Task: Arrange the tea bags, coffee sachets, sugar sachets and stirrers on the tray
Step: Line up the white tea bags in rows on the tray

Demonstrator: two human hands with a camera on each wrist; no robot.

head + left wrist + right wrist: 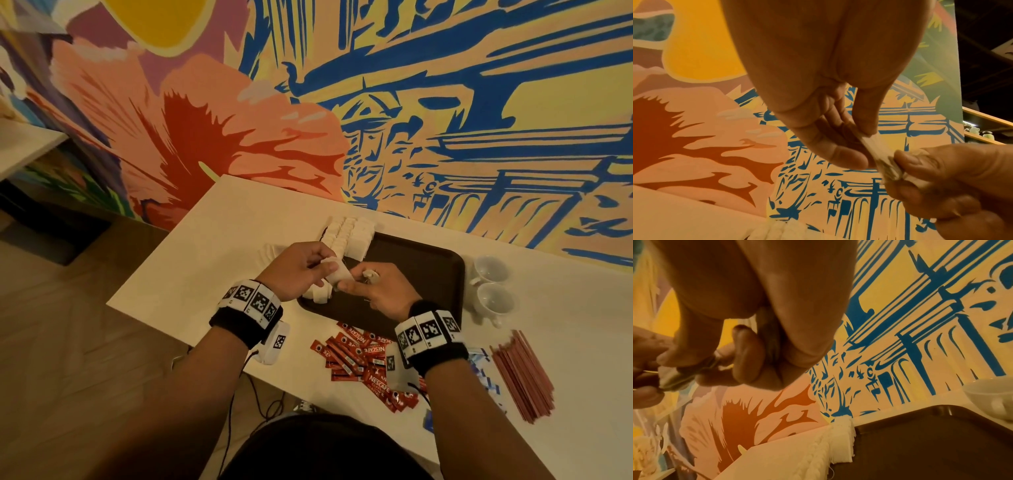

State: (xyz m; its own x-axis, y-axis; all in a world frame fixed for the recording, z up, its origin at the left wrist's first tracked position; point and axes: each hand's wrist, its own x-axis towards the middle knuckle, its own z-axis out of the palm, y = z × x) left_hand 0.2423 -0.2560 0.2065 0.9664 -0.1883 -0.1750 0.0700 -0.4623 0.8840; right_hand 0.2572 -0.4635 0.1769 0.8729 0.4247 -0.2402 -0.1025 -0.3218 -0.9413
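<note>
- You hold one tea bag (337,270) between both hands, above the near-left part of the brown tray (428,260).
- Your left hand (298,267) pinches its left end with thumb and fingers; your right hand (380,287) pinches the other end, fingers curled around it.
- The bag's long axis runs left to right, from one hand to the other.
- The rows of tea bags (347,236) already on the tray lie just beyond your hands, along the tray's left side; I judge that the bag belongs at their near end.
- Red coffee sachets (356,353) lie on the surface nearer to you, stirrers (524,373) to the right, white cups (493,287) beside the tray's right edge.
</note>
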